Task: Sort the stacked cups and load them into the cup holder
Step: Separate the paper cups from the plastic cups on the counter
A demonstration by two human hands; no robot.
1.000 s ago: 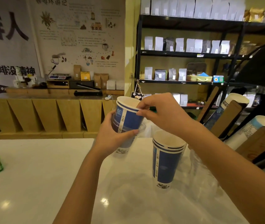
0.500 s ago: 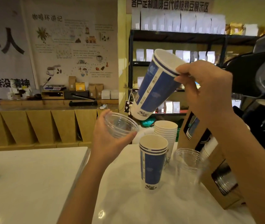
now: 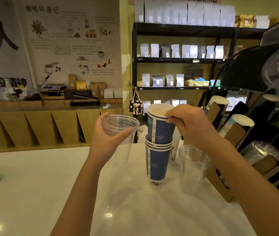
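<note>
Spanning the whole lower frame, the white tabletop (image 3: 33,193) carries everything, and at the right edge the cardboard cup holder (image 3: 234,135) stands with cup stacks already poking from its slots. Centre frame, the blue paper stack (image 3: 157,160) stands upright, a shorter white stack (image 3: 176,147) just behind it, a clear stack (image 3: 192,164) beside it to the right. Right hand (image 3: 188,123) pinches the rim of a blue paper cup (image 3: 160,128), its base seated in the blue stack's top. Light, fairly stiff card, I'd say; the rolled rim looks the best place to hold it. Left hand (image 3: 104,140) wraps round a clear plastic cup (image 3: 120,128) up left of centre, held above the tabletop. Thin plastic like that probably flexes and slips, so a gentle grip just under the rim seems wise.
</note>
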